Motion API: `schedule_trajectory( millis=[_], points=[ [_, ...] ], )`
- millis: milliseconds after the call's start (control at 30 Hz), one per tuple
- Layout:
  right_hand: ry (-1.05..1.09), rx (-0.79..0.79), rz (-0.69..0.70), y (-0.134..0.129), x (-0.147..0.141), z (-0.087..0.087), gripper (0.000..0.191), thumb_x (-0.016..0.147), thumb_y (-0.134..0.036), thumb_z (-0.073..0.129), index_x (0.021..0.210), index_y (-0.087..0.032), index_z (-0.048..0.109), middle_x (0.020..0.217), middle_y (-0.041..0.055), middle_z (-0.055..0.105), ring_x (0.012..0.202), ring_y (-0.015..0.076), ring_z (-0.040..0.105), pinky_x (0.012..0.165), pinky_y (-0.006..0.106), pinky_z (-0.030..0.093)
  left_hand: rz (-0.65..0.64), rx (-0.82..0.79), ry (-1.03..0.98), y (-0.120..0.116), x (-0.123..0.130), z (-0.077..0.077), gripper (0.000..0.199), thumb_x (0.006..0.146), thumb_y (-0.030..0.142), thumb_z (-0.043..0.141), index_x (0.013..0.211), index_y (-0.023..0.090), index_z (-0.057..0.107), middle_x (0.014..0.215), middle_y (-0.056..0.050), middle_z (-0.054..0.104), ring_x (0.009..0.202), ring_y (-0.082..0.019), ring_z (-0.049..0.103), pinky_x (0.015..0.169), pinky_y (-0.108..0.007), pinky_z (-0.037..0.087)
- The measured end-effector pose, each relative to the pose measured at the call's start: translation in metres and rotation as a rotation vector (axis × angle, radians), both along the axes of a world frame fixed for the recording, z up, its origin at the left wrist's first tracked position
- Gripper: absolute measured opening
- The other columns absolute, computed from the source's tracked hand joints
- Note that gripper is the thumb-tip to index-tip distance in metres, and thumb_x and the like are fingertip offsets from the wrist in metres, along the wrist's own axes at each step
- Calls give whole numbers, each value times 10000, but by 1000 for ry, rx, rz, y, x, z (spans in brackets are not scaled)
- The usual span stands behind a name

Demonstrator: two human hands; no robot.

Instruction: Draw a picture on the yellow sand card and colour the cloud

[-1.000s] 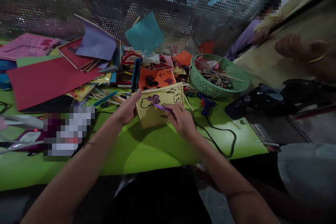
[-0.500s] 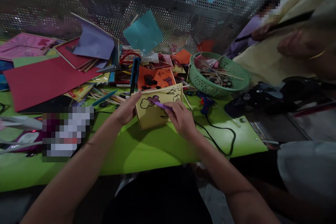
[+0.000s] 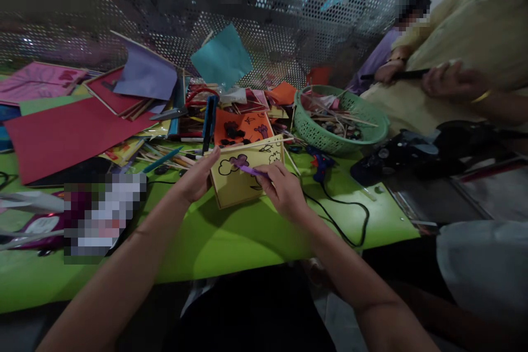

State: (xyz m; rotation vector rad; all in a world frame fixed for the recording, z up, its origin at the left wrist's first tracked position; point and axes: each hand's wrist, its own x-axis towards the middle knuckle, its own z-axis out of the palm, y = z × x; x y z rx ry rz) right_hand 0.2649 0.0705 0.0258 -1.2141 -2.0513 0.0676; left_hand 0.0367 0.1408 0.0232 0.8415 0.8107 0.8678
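Observation:
A yellow card with black outline drawings is tilted up above the green table. My left hand grips its left edge, thumb along the top corner, other fingers partly hidden. In my right hand is a purple pen, pinched, its tip on a cloud-like outline partly coloured purple. Thin sticks run along the card's top edge. Just behind it lies an orange card with dark drawings.
A green basket of sticks stands behind right, a glue gun and its cord before it. Scissors, red paper and pens lie left. Another person's hands hold a dark rod at the right.
The purple pen has shifted slightly over the cloud outline, where the purple patch looks fuller. At the right, the other person's hands and dark rod have moved lower. The view has shifted slightly.

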Motion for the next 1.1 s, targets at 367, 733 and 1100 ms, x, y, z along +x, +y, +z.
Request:
schedule_trajectory(
  millis=[367, 733, 1100],
  points=[
    [14, -32, -5, 0, -2, 1, 248, 1090, -324, 458, 1165, -219, 670, 1017, 100, 712, 851, 213, 652, 737, 331, 523, 8, 10, -8, 1, -1, -6, 529, 981, 566, 596, 1281, 150, 722, 1226, -170, 792, 1209, -339, 727, 1074, -478, 573],
    [-12, -34, -11, -1, -7, 4, 261, 1088, -318, 447, 1172, -213, 671, 1016, 110, 715, 863, 229, 664, 746, 340, 528, 3, -5, -15, -2, 1, 0, 514, 992, 523, 596, 1300, 129, 715, 1181, -191, 801, 1168, -347, 746, 1071, -487, 574],
    [-14, -3, -26, 0, -7, 3, 282, 1100, -342, 426, 1179, -196, 654, 1034, 117, 720, 869, 230, 666, 734, 333, 512, -9, -15, -26, -2, 2, -1, 527, 991, 552, 587, 1303, 148, 717, 1228, -181, 789, 1216, -350, 723, 1073, -471, 576]
  ],
)
